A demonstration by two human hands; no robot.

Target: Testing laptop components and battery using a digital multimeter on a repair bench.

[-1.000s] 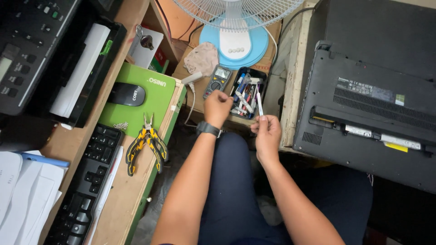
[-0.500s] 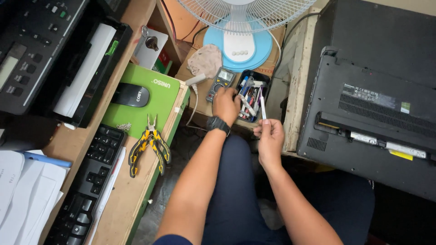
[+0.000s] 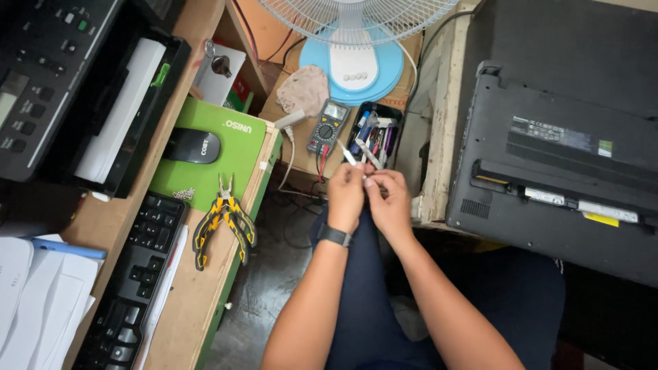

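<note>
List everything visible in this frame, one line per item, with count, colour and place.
Printer: one, black, upper left.
Mouse: one, black, on green pad.
Pliers: one, yellow-black, desk edge.
Keyboard: one, black, lower left.
Fan: one, white-blue, top centre.
Multimeter: one, grey, below fan.
Tool tray: one, black, beside multimeter.
Laptop: one, black, underside up, right.
Left hand: holds small white tool.
Right hand: touching left hand.

— What's on my desk, left side?
— My pliers, a mouse on the green pad, a keyboard, a printer.
— And ahead?
— A fan, a multimeter — an upturned laptop to my right.
</note>
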